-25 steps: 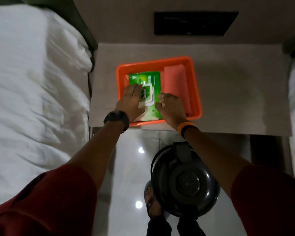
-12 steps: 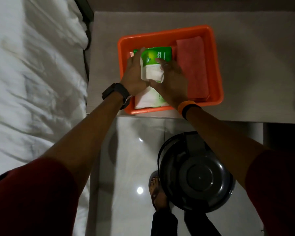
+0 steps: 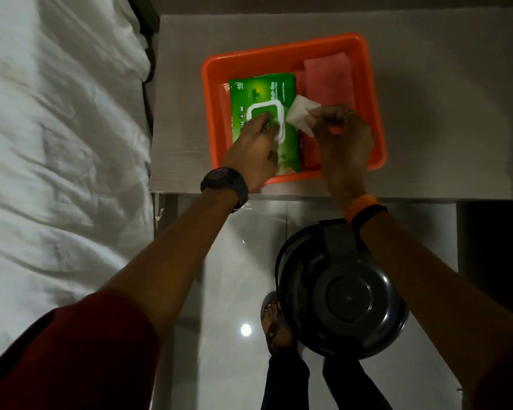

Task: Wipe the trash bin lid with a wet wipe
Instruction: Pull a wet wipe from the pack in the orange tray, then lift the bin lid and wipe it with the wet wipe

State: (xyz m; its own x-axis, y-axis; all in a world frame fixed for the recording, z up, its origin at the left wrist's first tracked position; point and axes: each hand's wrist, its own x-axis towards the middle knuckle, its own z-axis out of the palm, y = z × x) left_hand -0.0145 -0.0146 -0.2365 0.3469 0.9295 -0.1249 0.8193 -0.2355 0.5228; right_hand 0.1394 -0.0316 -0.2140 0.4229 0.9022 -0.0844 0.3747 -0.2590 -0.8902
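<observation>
A green pack of wet wipes [image 3: 267, 93] lies flat in the orange tray [image 3: 279, 56] on the bedside table. My left hand [image 3: 255, 152] presses its fingertips on the pack's white flap. My right hand [image 3: 342, 143] pinches a white wet wipe [image 3: 301, 113] just right of the flap, above the tray. The dark round trash bin lid [image 3: 348, 297] is closed, on the floor below the table edge, under my right forearm.
A folded pink cloth [image 3: 328, 78] lies in the tray's right half. The grey table top [image 3: 444, 113] extends right. A white bed [image 3: 57, 143] runs along the left. My sandalled foot [image 3: 274, 324] stands on the glossy floor beside the bin.
The wipe has come out of the pack in my right hand and moved right. The pack, tilted up before, lies flat with my left hand pressing the flap.
</observation>
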